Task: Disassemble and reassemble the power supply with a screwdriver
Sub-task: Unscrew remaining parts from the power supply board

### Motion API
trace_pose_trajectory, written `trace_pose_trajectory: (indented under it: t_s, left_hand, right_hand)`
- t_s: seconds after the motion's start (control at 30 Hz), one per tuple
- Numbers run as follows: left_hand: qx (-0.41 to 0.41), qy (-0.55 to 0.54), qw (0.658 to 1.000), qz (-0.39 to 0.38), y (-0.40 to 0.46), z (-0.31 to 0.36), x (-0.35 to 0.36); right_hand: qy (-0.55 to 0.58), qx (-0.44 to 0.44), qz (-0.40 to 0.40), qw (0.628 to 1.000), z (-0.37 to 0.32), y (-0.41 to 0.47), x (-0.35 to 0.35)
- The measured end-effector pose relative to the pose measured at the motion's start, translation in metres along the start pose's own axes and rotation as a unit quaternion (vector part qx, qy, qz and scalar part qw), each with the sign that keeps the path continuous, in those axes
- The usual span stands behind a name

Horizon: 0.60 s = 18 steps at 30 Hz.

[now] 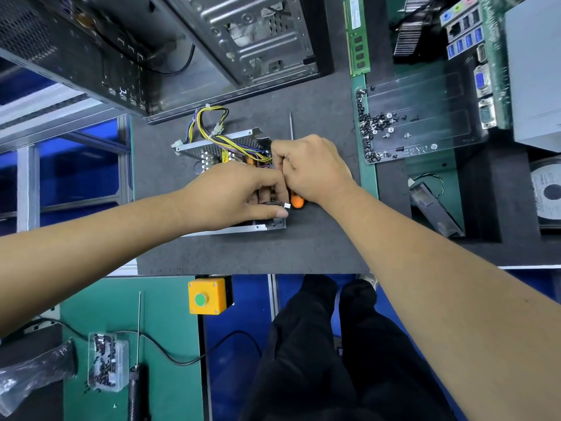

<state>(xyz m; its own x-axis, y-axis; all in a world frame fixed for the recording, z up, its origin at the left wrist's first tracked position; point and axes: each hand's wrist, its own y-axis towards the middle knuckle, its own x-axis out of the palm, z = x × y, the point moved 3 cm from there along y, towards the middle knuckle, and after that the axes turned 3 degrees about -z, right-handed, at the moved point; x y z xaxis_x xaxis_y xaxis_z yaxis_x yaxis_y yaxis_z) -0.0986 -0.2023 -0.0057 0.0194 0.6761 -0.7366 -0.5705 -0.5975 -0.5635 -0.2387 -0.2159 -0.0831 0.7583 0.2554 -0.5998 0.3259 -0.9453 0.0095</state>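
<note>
The power supply (212, 148) lies open on the dark mat, a grey metal case with yellow and purple wires (209, 129) looping out at the back. My left hand (233, 197) reaches into it from the left and pinches a short black cable ending in a small white plug (287, 205). My right hand (314, 168) is curled at the case's right edge, its fingertips meeting my left index finger; what they grip is hidden. An orange-handled screwdriver (297, 202) lies on the mat beneath my right hand, its shaft pointing away from me.
An open computer case (243, 41) stands behind the power supply. A clear tray with several screws (425, 117), a memory stick (358, 34), a motherboard (488, 65) and a hard disk (546, 192) lie to the right. Near me are a yellow button box (208, 294), a black screwdriver (138, 378) and a screw box (106, 363).
</note>
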Motion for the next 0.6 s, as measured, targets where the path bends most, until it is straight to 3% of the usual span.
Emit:
trace_pose_trajectory:
  t_s: [0.17, 0.47, 0.6]
  left_hand:
    - [0.009, -0.016, 1.000, 0.003, -0.0015, 0.0016, 0.0006]
    - [0.005, 0.050, 0.999, 0.008, -0.0018, 0.0015, 0.0013]
    - [-0.003, 0.032, 0.998, 0.060, -0.0010, -0.0031, -0.0032]
  right_hand:
    - [-0.002, 0.003, 0.003, 1.000, 0.0016, 0.0006, 0.0008]
    - [-0.007, -0.001, -0.006, 1.000, 0.0024, 0.0007, 0.0019]
    - [-0.004, -0.001, -0.007, 1.000, 0.0015, 0.0001, 0.0012]
